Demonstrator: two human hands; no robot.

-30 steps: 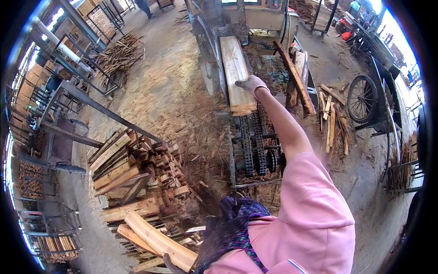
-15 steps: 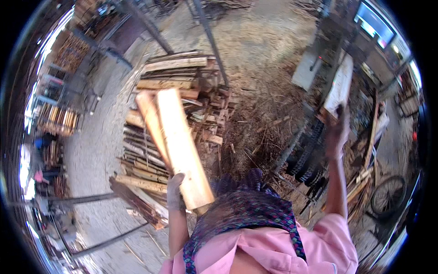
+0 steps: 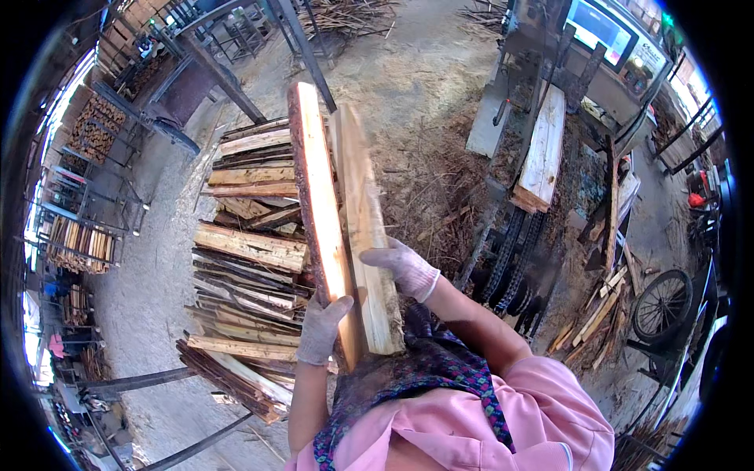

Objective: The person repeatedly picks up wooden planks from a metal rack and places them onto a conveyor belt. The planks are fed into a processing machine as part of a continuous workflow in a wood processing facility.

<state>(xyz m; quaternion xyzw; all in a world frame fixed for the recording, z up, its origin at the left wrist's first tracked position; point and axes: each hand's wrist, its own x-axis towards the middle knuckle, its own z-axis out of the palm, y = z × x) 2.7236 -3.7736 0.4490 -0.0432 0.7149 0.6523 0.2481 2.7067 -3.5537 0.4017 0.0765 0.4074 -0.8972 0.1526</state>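
A sawdust-strewn workshop floor (image 3: 432, 86) spreads across the head view, where the gloved left hand (image 3: 320, 328) clasps a bark-edged plank (image 3: 320, 196) and the gloved right hand (image 3: 402, 267) grasps a paler plank (image 3: 365, 228) just beside it, near stacked boards (image 3: 247, 243).

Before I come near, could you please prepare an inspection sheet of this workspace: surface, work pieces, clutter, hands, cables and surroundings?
Surface: grey floor; wood debris is strewn between the board stack and the chain machine.
Work pieces: bark-edged board and paler board, side by side, slightly tilted; the paler one is partly blurred.
Clutter: loose wood strips at the right, by a spoked wheel.
Hands: both gloved; left hand holds the bark-edged board, right hand the paler board.
Cables: nothing seen clearly.
Surroundings: lit screen at upper right; wood-filled rack at far left; pale timber on the machine.
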